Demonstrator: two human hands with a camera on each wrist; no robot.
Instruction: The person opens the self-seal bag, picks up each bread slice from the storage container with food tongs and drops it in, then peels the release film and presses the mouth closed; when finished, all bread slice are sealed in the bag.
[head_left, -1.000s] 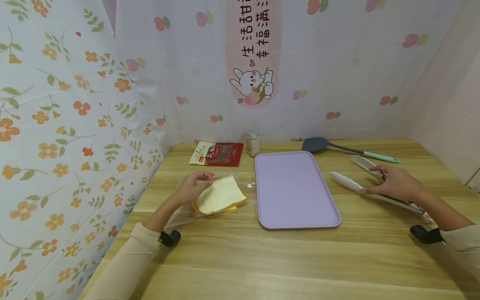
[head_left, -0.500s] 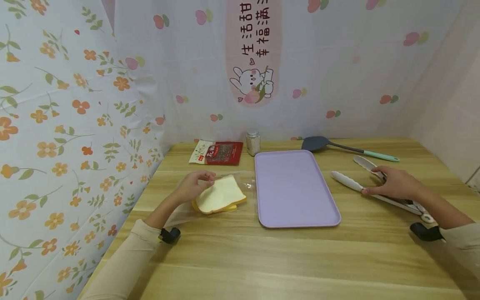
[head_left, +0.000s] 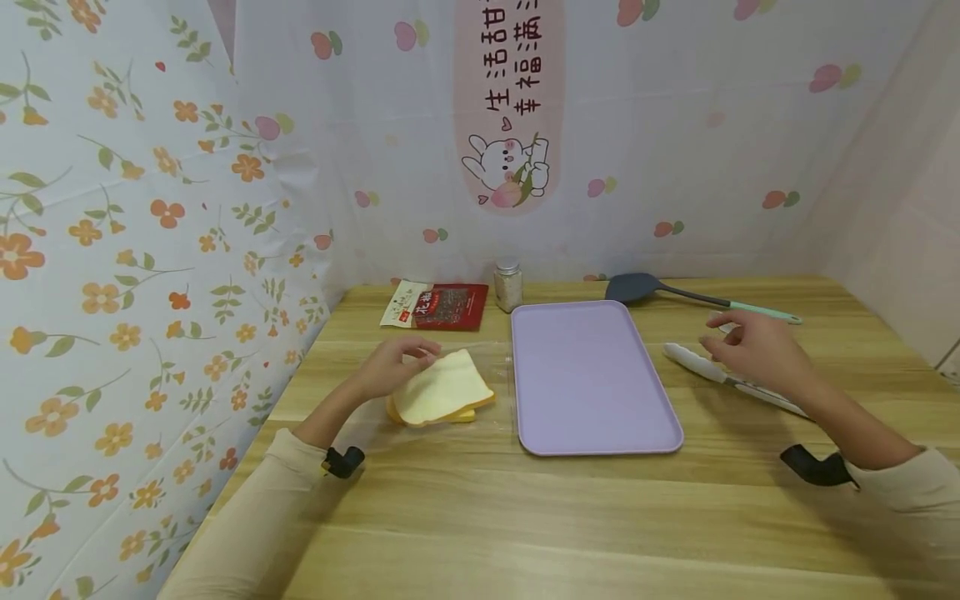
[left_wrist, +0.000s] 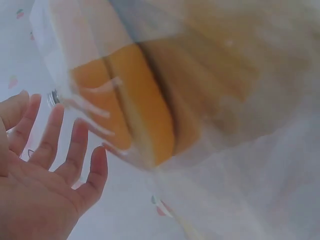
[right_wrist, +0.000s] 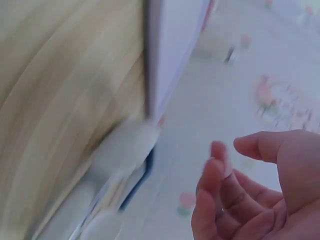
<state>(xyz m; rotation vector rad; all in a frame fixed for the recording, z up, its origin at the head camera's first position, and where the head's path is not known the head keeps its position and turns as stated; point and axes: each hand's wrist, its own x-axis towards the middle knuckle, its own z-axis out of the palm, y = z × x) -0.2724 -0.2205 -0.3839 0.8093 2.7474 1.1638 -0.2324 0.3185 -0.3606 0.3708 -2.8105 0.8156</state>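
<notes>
My left hand (head_left: 392, 367) is at the upper left corner of the bread slices (head_left: 446, 390), which lie in a clear plastic bag (head_left: 498, 383). In the left wrist view, the fingers of this hand (left_wrist: 50, 185) are spread beside the bag, with brown-crusted bread (left_wrist: 145, 100) showing through the plastic. My right hand (head_left: 761, 350) is raised above a pair of tongs (head_left: 699, 363) with pale tips, hiding part of them. From the right wrist, my hand (right_wrist: 250, 200) shows loosely bent fingers, the thumb apart and nothing between them; the tongs (right_wrist: 125, 150) lie off to its left.
Between the hands lies a lilac tray (head_left: 592, 375). Behind it are a red spice packet (head_left: 450, 307), a small lidded jar (head_left: 508, 286) and a dark spatula (head_left: 633, 287) with a mint-green handle. A patterned curtain (head_left: 337, 125) borders the wooden table (head_left: 480, 517) at the back and left.
My right hand has let go of the tongs and lifted up and to the left. The tongs stay on the table. My left hand has shifted slightly rightward over the bread's corner.
</notes>
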